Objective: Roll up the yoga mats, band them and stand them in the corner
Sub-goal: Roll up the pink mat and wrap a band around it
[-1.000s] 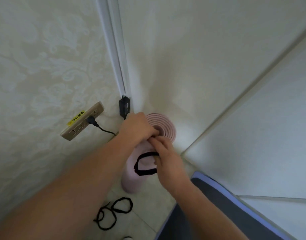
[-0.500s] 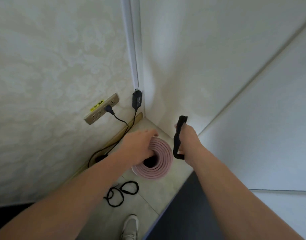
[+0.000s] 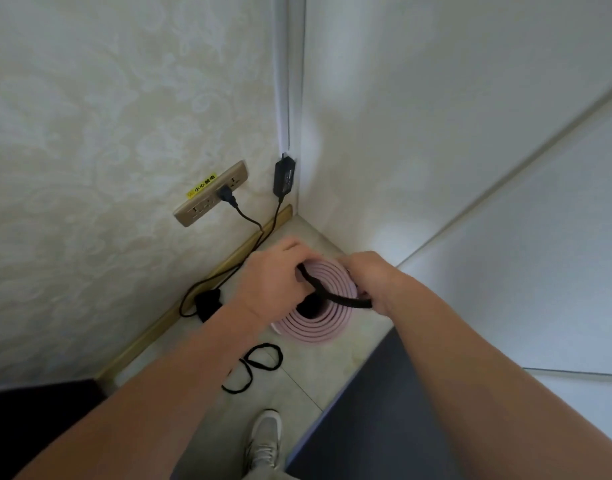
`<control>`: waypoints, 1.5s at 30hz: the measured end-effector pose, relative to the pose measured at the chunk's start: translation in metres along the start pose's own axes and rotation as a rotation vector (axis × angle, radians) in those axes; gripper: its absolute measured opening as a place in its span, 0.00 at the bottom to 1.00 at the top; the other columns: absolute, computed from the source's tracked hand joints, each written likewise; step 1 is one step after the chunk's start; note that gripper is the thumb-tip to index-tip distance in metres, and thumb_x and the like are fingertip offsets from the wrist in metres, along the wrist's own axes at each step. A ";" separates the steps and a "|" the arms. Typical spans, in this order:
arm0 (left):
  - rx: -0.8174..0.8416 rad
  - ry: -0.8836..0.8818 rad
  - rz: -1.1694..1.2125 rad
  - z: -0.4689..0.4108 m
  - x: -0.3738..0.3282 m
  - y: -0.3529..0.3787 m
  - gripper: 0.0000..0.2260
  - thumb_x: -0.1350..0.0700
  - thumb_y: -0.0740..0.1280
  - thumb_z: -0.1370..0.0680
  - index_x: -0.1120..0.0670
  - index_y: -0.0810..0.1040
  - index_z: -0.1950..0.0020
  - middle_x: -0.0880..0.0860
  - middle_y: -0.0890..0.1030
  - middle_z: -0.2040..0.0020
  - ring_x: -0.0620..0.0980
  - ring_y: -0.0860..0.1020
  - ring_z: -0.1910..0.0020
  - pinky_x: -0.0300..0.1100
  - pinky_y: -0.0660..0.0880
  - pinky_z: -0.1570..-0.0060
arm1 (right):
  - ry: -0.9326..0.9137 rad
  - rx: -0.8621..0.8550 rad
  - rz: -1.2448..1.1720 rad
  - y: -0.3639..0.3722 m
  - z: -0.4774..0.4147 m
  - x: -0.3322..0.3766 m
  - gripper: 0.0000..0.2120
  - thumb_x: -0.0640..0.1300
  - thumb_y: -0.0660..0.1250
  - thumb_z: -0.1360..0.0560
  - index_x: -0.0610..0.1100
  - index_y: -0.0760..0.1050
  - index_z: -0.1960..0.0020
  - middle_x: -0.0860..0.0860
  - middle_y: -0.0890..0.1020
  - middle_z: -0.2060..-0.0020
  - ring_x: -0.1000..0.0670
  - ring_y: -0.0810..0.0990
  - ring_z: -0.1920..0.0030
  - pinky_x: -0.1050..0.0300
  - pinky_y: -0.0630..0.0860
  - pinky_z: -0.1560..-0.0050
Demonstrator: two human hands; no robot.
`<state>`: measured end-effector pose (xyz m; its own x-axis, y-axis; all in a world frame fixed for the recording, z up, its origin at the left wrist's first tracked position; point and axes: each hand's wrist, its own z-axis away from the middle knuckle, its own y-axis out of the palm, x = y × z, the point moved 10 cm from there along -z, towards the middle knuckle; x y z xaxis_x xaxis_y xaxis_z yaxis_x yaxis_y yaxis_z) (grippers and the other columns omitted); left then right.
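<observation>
Pink mat (image 3: 318,332), rolled and standing on end right in the corner, spiral top facing up at us. Both hands are over it: left hand (image 3: 271,284) grips one end of a black band (image 3: 332,295), right hand (image 3: 370,278) grips the other, and the strap is stretched across the roll's top edge. Down on the tiles just beside the mat, spare black bands (image 3: 254,367) lie in loose loops. Along the left wall, a wall socket (image 3: 211,199) with a plug in it, a black adapter (image 3: 284,177) hanging by the corner trim, cables trailing to the floor. Dark mat (image 3: 373,410) flat at right, a grey shoe (image 3: 265,438) below.
</observation>
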<state>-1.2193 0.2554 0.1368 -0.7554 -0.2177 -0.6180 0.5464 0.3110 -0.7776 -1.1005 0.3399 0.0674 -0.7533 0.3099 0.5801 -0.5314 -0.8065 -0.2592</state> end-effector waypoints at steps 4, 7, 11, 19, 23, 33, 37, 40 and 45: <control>-0.075 -0.239 0.076 -0.007 0.032 -0.014 0.15 0.55 0.79 0.31 0.52 0.83 0.45 0.43 0.79 0.51 0.45 0.79 0.52 0.45 0.79 0.48 | 0.152 0.068 -0.620 0.011 0.016 -0.047 0.09 0.43 0.68 0.20 0.43 0.74 0.59 0.52 0.66 0.76 0.57 0.59 0.78 0.65 0.57 0.79; -0.137 -0.357 0.037 -0.013 0.041 -0.019 0.13 0.55 0.77 0.29 0.50 0.81 0.46 0.44 0.79 0.50 0.45 0.77 0.51 0.40 0.75 0.52 | 0.186 0.101 -0.995 0.038 0.031 -0.063 0.08 0.29 0.62 0.22 0.37 0.74 0.44 0.50 0.70 0.75 0.57 0.62 0.78 0.67 0.63 0.79; -0.216 -0.488 0.009 -0.016 0.046 -0.019 0.12 0.54 0.76 0.29 0.47 0.80 0.48 0.43 0.79 0.51 0.46 0.76 0.54 0.39 0.70 0.58 | 0.276 0.055 -1.393 0.090 0.059 -0.067 0.05 0.28 0.60 0.21 0.32 0.73 0.47 0.42 0.77 0.61 0.53 0.72 0.68 0.66 0.73 0.73; -0.302 -0.519 0.058 -0.004 0.050 -0.018 0.12 0.54 0.76 0.28 0.48 0.71 0.59 0.46 0.76 0.60 0.48 0.76 0.62 0.43 0.71 0.66 | 0.250 -0.271 -1.078 0.110 0.031 -0.076 0.06 0.30 0.66 0.24 0.38 0.72 0.52 0.45 0.77 0.63 0.50 0.73 0.65 0.55 0.77 0.64; -0.221 -0.476 0.421 -0.002 0.069 -0.008 0.12 0.49 0.69 0.21 0.50 0.72 0.61 0.45 0.78 0.65 0.45 0.75 0.67 0.39 0.74 0.65 | 0.040 -0.501 -0.624 0.063 0.023 -0.074 0.25 0.37 0.78 0.33 0.45 0.66 0.45 0.45 0.71 0.42 0.50 0.75 0.50 0.54 0.74 0.54; -0.087 -0.424 0.743 0.059 0.111 0.023 0.12 0.46 0.59 0.20 0.43 0.82 0.49 0.44 0.84 0.54 0.41 0.81 0.52 0.32 0.76 0.51 | -0.265 -0.140 -0.304 0.045 -0.001 -0.066 0.29 0.38 0.83 0.35 0.52 0.69 0.45 0.50 0.84 0.59 0.56 0.84 0.59 0.58 0.82 0.55; 0.010 -0.387 0.510 0.061 0.129 0.023 0.10 0.53 0.63 0.17 0.55 0.82 0.46 0.55 0.83 0.52 0.51 0.80 0.51 0.40 0.77 0.51 | -0.304 -0.010 -0.412 0.045 -0.011 -0.069 0.21 0.27 0.73 0.31 0.43 0.74 0.43 0.57 0.86 0.56 0.49 0.84 0.52 0.44 0.80 0.41; 0.261 -0.342 0.263 0.063 0.146 0.039 0.12 0.61 0.64 0.19 0.51 0.80 0.38 0.48 0.84 0.46 0.46 0.80 0.45 0.38 0.76 0.45 | -0.212 0.010 -0.610 0.045 -0.022 -0.084 0.17 0.21 0.64 0.30 0.39 0.76 0.48 0.48 0.85 0.57 0.41 0.82 0.51 0.40 0.80 0.42; 0.286 -0.402 0.029 0.058 0.155 0.043 0.10 0.59 0.60 0.18 0.55 0.77 0.57 0.52 0.79 0.64 0.47 0.74 0.66 0.45 0.73 0.62 | -0.003 -0.126 -0.776 0.052 -0.047 -0.093 0.15 0.24 0.59 0.30 0.40 0.73 0.50 0.41 0.80 0.54 0.42 0.79 0.53 0.50 0.82 0.61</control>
<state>-1.2922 0.1809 0.0008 -0.5700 -0.5700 -0.5918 0.6850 0.0680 -0.7253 -1.0759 0.2926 -0.0361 -0.1478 0.7600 0.6330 -0.9453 -0.2966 0.1354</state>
